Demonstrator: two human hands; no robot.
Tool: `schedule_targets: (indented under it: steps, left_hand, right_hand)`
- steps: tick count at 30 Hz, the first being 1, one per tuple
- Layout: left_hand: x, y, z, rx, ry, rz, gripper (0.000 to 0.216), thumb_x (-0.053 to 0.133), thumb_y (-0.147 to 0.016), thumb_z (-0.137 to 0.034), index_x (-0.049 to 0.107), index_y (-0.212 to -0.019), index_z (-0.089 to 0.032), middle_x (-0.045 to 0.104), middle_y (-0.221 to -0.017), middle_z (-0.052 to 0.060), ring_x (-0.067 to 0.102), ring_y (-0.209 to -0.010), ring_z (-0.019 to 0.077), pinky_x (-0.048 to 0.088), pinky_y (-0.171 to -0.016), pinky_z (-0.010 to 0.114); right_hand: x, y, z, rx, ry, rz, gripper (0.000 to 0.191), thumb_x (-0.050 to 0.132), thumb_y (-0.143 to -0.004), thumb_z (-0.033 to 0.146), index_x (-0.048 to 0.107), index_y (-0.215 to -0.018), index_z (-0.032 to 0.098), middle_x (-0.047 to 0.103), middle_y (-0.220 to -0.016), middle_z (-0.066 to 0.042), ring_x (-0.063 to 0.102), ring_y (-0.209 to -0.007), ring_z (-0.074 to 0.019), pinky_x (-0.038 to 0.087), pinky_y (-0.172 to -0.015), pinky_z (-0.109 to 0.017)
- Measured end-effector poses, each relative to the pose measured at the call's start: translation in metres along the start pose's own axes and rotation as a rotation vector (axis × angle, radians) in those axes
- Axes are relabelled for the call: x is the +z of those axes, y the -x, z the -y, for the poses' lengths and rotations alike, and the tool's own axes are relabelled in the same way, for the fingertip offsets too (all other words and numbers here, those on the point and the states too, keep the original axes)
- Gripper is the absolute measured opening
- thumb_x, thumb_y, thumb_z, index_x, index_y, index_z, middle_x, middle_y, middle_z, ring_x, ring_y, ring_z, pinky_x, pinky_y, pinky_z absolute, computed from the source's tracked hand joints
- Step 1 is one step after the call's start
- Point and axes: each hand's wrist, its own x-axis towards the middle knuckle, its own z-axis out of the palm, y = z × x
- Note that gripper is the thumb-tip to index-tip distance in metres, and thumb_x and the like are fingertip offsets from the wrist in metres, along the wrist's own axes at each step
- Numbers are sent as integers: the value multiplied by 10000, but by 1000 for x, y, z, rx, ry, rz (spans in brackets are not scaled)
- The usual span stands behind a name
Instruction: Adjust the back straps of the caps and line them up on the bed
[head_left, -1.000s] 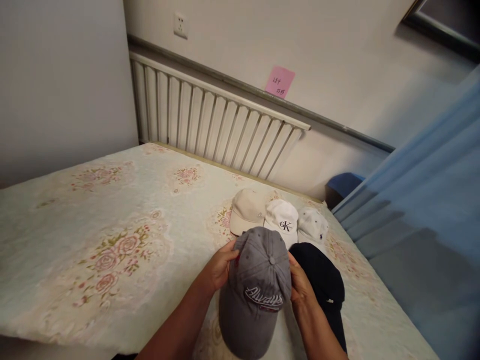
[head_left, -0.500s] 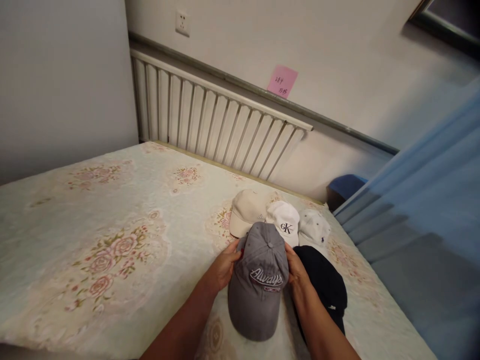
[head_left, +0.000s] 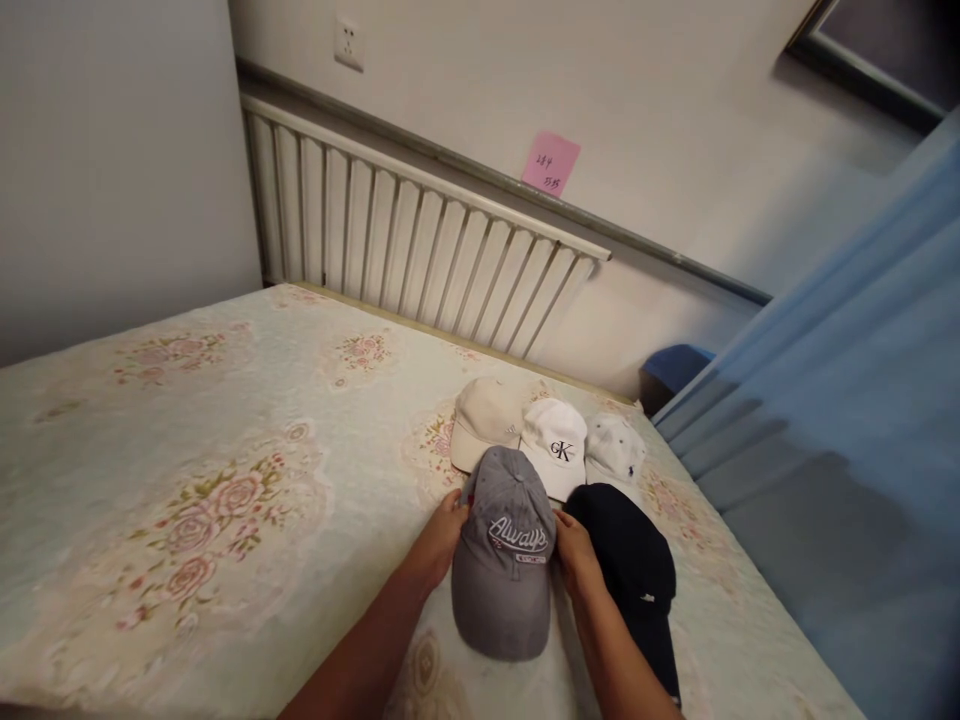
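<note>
A grey cap [head_left: 504,560] with white "Always" lettering lies on the floral bedspread [head_left: 225,480], brim toward me. My left hand [head_left: 441,536] grips its left side and my right hand [head_left: 574,552] grips its right side, fingers curled on the crown. A black cap [head_left: 631,572] lies just right of it, touching my right hand. Behind stand a beige cap [head_left: 482,420], a white cap [head_left: 559,445] with a black logo, and a second white cap [head_left: 615,448] in a row.
A white radiator [head_left: 420,240] runs along the wall behind the bed, with a pink sticky note [head_left: 551,163] above it and a wall socket [head_left: 349,43]. A blue curtain [head_left: 840,420] hangs at the right; a blue object [head_left: 675,365] sits by it.
The grey cap has moved away from me and down onto the bedspread, ending just in front of the beige and white caps. Both hands stayed on its sides.
</note>
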Motion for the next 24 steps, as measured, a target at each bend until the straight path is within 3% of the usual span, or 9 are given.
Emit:
schedule_targets:
  steps: [7,10,15,24]
  left_hand:
    - [2,4,4,-21,-112,-143,401,593,-698,-87,543,-1085,-176,657,-1106,97,548,-1096,249,369,-938,344]
    - [6,8,4,-40,-124,-124,409,581,-699,-92,539,-1098,-172,678,-1040,90,582,-1029,243,390,-909,347]
    - [13,14,-4,-62,-24,48,361,615,-649,-84,614,-1005,-144,705,-867,64,637,-812,200,432,-794,295]
    - [6,9,-4,-97,6,-2,366,622,-660,-123,601,-1025,-148,689,-803,42,607,-679,150,401,-665,257]
  right_hand:
    - [-25,58,-26,44,25,-29,220,703,-499,253,673,-708,189,630,-472,42,544,-415,-130,399,-427,-230]
    - [-27,72,-26,63,26,-11,228,692,-475,202,674,-699,169,659,-521,19,548,-425,-130,396,-428,-230]
    - [-26,79,-19,51,8,-34,266,653,-474,176,673,-739,174,693,-573,-6,600,-491,-167,425,-459,-250]
    - [-36,75,-25,-11,48,-72,202,661,-486,196,674,-688,192,705,-595,-17,627,-555,-202,446,-505,-280]
